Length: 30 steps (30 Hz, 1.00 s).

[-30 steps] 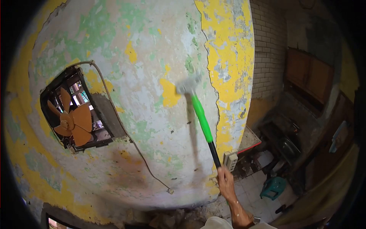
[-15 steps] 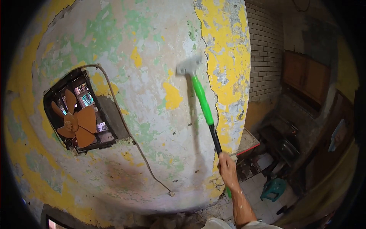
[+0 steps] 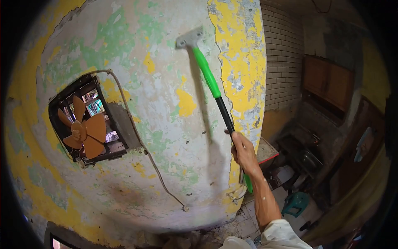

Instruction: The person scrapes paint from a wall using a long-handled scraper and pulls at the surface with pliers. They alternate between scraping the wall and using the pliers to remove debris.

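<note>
My right hand (image 3: 244,152) is closed around the black grip of a long-handled scraper (image 3: 206,72) with a green neck and a wide grey metal head. The handle runs up and to the left from my fist, and its green lower end sticks out below my wrist. At the top, the scraper's head overlaps a pale stretch of the peeling wall (image 3: 166,83), where patches of yellow, green and grey paint show. A thin shadow of the tool falls on the plaster beside it. My left hand is outside the view.
On the left, an orange-bladed fan (image 3: 85,130) sits in a wall opening, with a cable (image 3: 132,124) running down from it. Right of the wall's edge are a red-edged table (image 3: 267,151), a teal stool (image 3: 296,203), a sink (image 3: 311,159) and wooden cabinets (image 3: 327,79).
The scraper's head has moved up and slightly left along the wall. My right hand has risen with it, and more of the white sleeve now shows.
</note>
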Tool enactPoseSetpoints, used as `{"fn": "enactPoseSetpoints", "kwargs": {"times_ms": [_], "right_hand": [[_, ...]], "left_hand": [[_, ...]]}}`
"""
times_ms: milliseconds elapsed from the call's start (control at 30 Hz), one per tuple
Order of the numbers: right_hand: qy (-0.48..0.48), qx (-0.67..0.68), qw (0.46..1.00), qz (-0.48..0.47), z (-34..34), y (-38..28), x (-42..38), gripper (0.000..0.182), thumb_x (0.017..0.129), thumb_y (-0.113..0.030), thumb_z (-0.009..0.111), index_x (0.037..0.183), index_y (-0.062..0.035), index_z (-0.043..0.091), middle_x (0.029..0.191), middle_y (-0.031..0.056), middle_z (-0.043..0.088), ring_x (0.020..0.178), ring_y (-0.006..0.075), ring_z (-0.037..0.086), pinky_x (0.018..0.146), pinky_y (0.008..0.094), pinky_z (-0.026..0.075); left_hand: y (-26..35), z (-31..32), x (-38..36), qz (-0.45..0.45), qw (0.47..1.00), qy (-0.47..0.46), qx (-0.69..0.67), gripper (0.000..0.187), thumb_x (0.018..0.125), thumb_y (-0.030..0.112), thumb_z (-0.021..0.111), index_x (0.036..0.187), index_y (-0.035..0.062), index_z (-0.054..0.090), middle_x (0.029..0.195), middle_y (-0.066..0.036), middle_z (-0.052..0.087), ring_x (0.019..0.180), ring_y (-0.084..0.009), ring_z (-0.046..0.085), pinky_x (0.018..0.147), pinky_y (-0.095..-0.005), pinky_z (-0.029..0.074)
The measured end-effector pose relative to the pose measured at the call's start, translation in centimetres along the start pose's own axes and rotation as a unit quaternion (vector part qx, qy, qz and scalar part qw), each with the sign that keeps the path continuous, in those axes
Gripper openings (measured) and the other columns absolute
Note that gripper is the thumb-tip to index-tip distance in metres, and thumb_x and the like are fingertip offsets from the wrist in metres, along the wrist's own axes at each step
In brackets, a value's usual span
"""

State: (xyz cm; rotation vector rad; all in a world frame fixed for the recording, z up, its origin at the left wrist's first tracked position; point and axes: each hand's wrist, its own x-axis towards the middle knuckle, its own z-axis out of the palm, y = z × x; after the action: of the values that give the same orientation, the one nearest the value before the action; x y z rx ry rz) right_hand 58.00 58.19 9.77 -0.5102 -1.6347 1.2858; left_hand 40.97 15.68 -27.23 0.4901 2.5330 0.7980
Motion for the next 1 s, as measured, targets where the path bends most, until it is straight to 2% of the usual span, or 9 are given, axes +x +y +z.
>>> {"fn": "enactPoseSetpoints", "kwargs": {"times_ms": [133,233,333,433,533,700,800,900,1000], "right_hand": [[-0.002,0.0,0.999,0.034,0.1,1.1,-0.6,0.048,0.113,-0.051,0.049,0.108,-0.0073,0.068,0.062,-0.0057,0.044,0.047,0.0051,0.037,0.044,0.0248,0.029],[0.021,-0.065,0.996,0.054,0.0,9.8,-6.7,0.048,0.115,-0.047,0.046,0.099,-0.0062,0.067,0.06,-0.0047,0.046,0.049,0.0053,0.042,0.046,0.0266,0.032],[0.037,-0.099,0.991,0.078,0.8,15.9,-14.1,0.049,0.116,-0.042,0.045,0.117,-0.0023,0.074,0.062,-0.0033,0.046,0.054,0.0073,0.043,0.051,0.03,0.036],[0.038,-0.095,0.992,0.066,0.6,15.1,-13.3,0.049,0.115,-0.042,0.047,0.117,-0.0013,0.074,0.064,-0.0024,0.047,0.058,0.0083,0.045,0.053,0.0312,0.038],[0.023,-0.163,0.986,0.012,1.6,5.7,-6.8,0.048,0.114,-0.04,0.049,0.118,0.001,0.074,0.07,-0.0004,0.045,0.064,0.0117,0.044,0.059,0.032,0.04],[-0.093,-0.035,0.995,0.009,6.7,-3.7,1.1,0.058,0.114,-0.053,0.045,0.133,-0.0015,0.065,0.067,-0.0029,0.045,0.053,0.0087,0.042,0.049,0.028,0.037],[-0.159,0.062,0.985,0.023,9.4,0.2,-0.1,0.063,0.114,-0.055,0.041,0.146,-0.0017,0.054,0.071,0.0025,0.054,0.054,0.012,0.053,0.05,0.0276,0.046],[-0.209,0.154,0.963,0.064,11.6,4.3,-5.0,0.065,0.115,-0.053,0.039,0.142,0.0041,0.053,0.073,0.0041,0.057,0.056,0.0142,0.058,0.054,0.0299,0.05],[-0.211,0.223,0.944,0.12,13.6,6.8,-9.1,0.065,0.116,-0.051,0.038,0.139,0.0082,0.052,0.073,0.0049,0.058,0.056,0.0164,0.059,0.056,0.0309,0.053]], "left_hand": [[-0.1,0.0,-0.1,0.004,1.0,-0.002,-0.004,0.045,0.103,0.045,0.069,0.121,0.0038,0.075,0.079,-0.004,0.059,0.069,-0.0159,0.055,0.059,-0.0328,0.047],[-0.5,0.0,-0.3,-0.001,1.0,0.001,-0.018,0.045,0.103,0.045,0.069,0.121,0.0039,0.075,0.079,-0.004,0.058,0.068,-0.015,0.054,0.058,-0.0321,0.046],[-0.8,-0.1,-0.5,-0.009,1.0,0.005,-0.029,0.045,0.103,0.045,0.069,0.122,0.004,0.075,0.078,-0.003,0.057,0.067,-0.014,0.053,0.057,-0.0314,0.046],[-1.4,0.1,-0.7,-0.015,0.999,0.007,-0.04,0.045,0.104,0.044,0.069,0.122,0.0041,0.075,0.077,-0.002,0.057,0.066,-0.0131,0.052,0.057,-0.0307,0.045],[-1.7,0.0,-0.9,-0.018,0.998,0.004,-0.054,0.044,0.104,0.044,0.069,0.122,0.0042,0.075,0.076,-0.001,0.056,0.065,-0.0122,0.051,0.056,-0.03,0.045],[-0.6,0.2,-0.5,0.001,0.992,-0.002,-0.127,0.044,0.104,0.044,0.069,0.122,0.0044,0.075,0.075,0.0,0.055,0.063,-0.0106,0.05,0.054,-0.0288,0.044],[3.1,-0.3,0.0,0.024,0.968,-0.028,-0.248,0.044,0.104,0.044,0.069,0.122,0.0046,0.075,0.074,0.001,0.054,0.062,-0.0097,0.049,0.053,-0.0281,0.043],[10.8,-2.3,-0.4,0.025,0.916,-0.086,-0.391,0.043,0.104,0.044,0.068,0.122,0.0047,0.075,0.073,0.002,0.053,0.061,-0.0088,0.048,0.052,-0.0274,0.043],[16.2,-3.1,-2.0,0.053,0.908,-0.078,-0.408,0.042,0.104,0.042,0.069,0.123,0.0048,0.075,0.074,0.003,0.052,0.063,-0.0084,0.046,0.054,-0.0276,0.042]]}}
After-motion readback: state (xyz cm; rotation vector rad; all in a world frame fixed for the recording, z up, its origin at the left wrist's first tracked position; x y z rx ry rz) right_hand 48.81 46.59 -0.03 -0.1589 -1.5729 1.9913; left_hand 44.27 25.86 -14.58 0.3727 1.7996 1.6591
